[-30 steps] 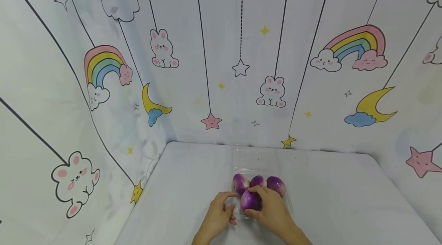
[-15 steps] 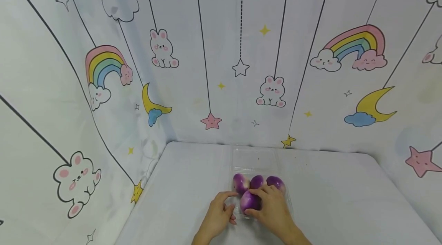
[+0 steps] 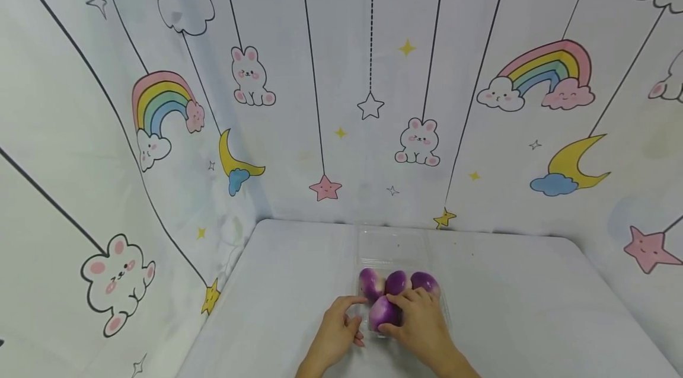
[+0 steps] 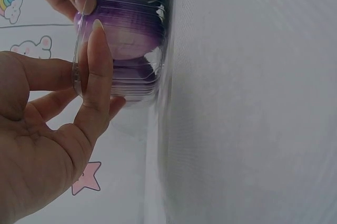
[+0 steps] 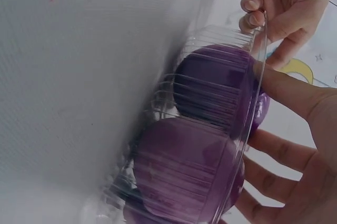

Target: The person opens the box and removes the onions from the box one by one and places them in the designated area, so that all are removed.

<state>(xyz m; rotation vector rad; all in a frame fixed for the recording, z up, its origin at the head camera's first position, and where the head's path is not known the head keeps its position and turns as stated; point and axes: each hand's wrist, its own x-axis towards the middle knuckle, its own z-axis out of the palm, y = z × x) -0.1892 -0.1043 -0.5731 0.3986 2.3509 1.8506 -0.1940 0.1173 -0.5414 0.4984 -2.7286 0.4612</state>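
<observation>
A clear plastic clamshell box holds several glossy purple-and-white round vegetables, perhaps onions. Three stand in a back row, including one at the left. My right hand grips the front purple-and-white vegetable between thumb and fingers; it sits at the box's front left. At the box's left front corner, my left hand pinches the rim, its thumb outside the wall in the left wrist view. Through the ribbed side in the right wrist view shows another purple vegetable. The box's front right part is hidden under my right hand.
The box stands on a white table, its lid folded open toward the back edge. A white cloth wall printed with rainbows, bunnies and stars rises behind and at both sides of the table.
The front vegetable has shifted slightly left and tilted a little in my right hand's grip. The right fingers have moved a bit along its top. The left hand stays nearly still.
</observation>
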